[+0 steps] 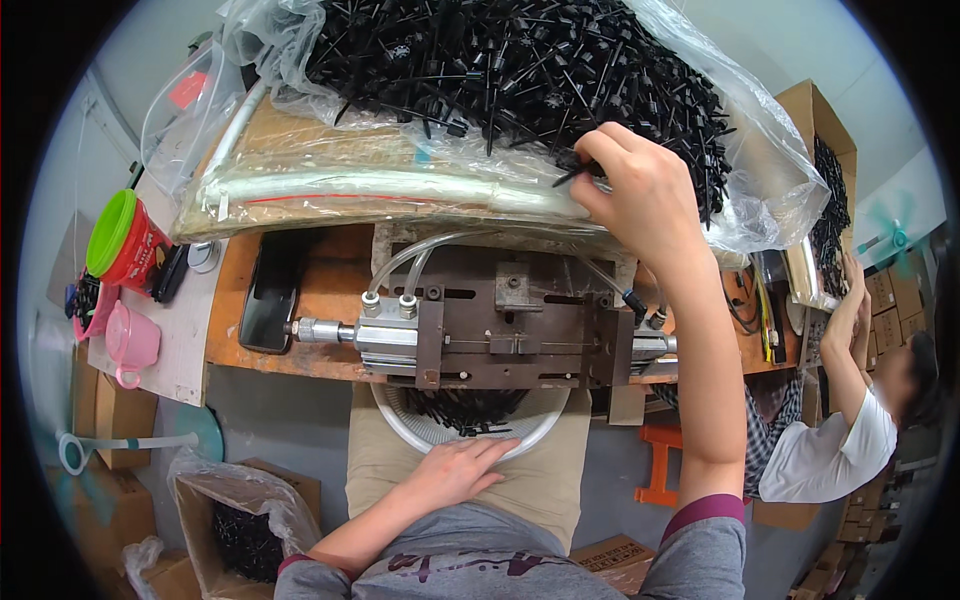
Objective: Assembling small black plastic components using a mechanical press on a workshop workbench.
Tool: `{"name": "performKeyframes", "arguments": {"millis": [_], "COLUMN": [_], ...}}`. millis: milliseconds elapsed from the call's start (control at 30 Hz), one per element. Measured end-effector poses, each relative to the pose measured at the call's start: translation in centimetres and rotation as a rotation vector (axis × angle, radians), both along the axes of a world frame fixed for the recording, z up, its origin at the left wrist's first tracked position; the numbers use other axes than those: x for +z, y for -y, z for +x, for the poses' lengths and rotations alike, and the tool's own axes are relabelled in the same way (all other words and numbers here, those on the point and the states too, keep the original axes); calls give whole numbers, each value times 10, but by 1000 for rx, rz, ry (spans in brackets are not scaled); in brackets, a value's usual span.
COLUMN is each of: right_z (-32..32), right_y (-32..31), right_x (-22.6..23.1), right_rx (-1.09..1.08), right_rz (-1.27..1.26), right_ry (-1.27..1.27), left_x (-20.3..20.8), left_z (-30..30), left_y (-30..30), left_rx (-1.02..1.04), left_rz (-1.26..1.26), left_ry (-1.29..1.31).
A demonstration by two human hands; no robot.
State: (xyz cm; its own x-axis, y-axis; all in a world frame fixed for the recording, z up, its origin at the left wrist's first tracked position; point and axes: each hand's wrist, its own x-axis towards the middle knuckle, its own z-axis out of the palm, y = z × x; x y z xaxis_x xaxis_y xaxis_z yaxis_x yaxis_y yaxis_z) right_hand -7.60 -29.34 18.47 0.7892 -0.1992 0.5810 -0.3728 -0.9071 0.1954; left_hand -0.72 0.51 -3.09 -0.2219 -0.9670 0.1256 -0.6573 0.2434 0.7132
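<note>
My right hand (640, 190) is raised at the near edge of a big heap of small black plastic parts (520, 70). Its thumb and fingers pinch one black plastic part (568, 178), whose pointed end sticks out to the left. The heap lies in a clear plastic bag (770, 190) above the bench. Down on my lap sits a white basket (545, 430) with more black parts inside. My left hand (460, 472) rests at its near rim, fingers stretched out. Between the hands, a metal clamping fixture (510, 340) with a cylinder on each side is mounted at the bench edge.
A dark phone (270, 290) lies left of the fixture, and clear air hoses (420, 250) loop above it. Farther left stand a red and green bucket (130, 240) and a pink cup (132, 335). A lined box (245, 530) sits below. On the right, a co-worker (840, 440) reaches toward another box.
</note>
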Motion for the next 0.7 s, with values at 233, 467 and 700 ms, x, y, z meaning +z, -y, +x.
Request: {"name": "performKeyframes", "arguments": {"millis": [233, 467, 700], "right_z": [-1, -14, -40], "right_y": [-15, -19, -98], "right_x": [-7, -12, -32], "right_rx": [160, 141, 257], "right_rz": [262, 799, 1102], "right_ry": [327, 759, 774], "left_x": [3, 35, 110], "left_z": [5, 8, 21], "left_y": [6, 10, 26], "left_rx": [24, 79, 416], "left_rz": [-59, -174, -527], "left_ry": [-30, -100, -318]}}
